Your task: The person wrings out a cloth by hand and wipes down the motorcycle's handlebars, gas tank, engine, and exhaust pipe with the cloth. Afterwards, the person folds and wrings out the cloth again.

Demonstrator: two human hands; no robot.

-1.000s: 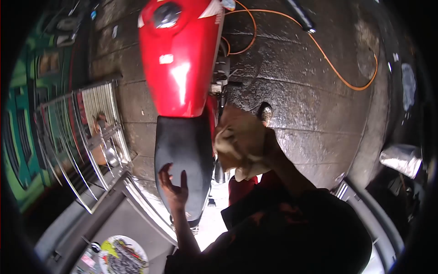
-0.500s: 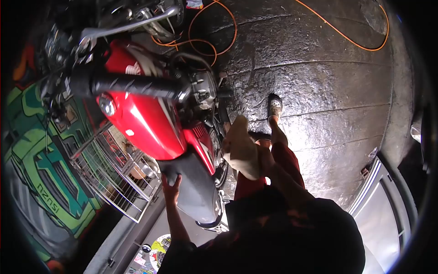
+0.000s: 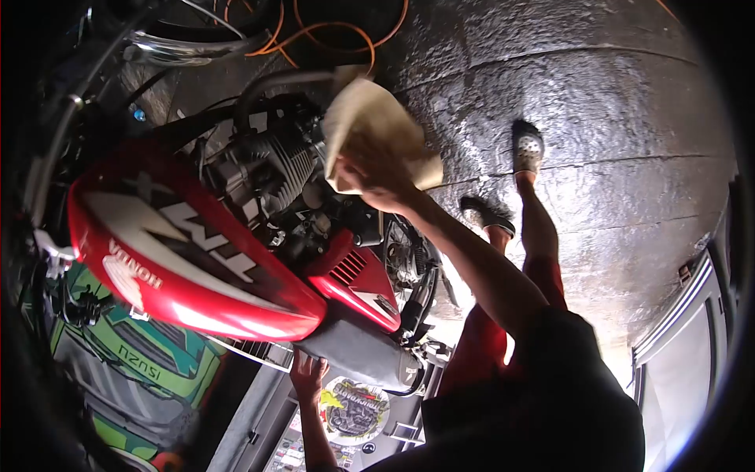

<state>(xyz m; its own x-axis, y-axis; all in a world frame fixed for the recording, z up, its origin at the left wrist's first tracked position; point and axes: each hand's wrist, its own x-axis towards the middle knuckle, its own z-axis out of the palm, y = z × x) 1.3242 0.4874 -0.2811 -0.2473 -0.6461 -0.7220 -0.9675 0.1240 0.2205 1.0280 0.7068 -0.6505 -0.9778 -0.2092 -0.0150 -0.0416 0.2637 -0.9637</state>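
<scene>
- Clock directions run from the middle of your view, with twelve at the top.
- Your right hand point(image 3: 376, 179), at twelve, is closed on a tan cloth point(image 3: 376, 114); both are blurred, and you cannot tell whether the cloth touches the motorcycle point(image 3: 271, 287) behind it.
- Your left hand point(image 3: 308, 376), at seven, lies with its fingers against the near edge of the black seat point(image 3: 358, 352); you cannot tell whether it grips there.
- Your two hands are well apart, cloth and engine side above, seat side below.
- The motorcycle spreads from ten round to six; its red tank point(image 3: 185, 252), lettered HONDA and TMX, sits at nine.
- Its finned engine point(image 3: 285, 173) is at ten, just beside your cloth, and the red side panel point(image 3: 358, 285) lies at seven, close to the middle.
- An orange hose point(image 3: 334, 27) loops at twelve, beyond the cloth.
- Your shoes stand on the wet-looking floor point(image 3: 598, 102): the spotted shoe point(image 3: 528, 149) at two, the other shoe point(image 3: 486, 212) at three.
- A green ISUZU picture point(image 3: 161, 362) shows at eight, and a round sticker point(image 3: 358, 413) at six, near your left hand.
</scene>
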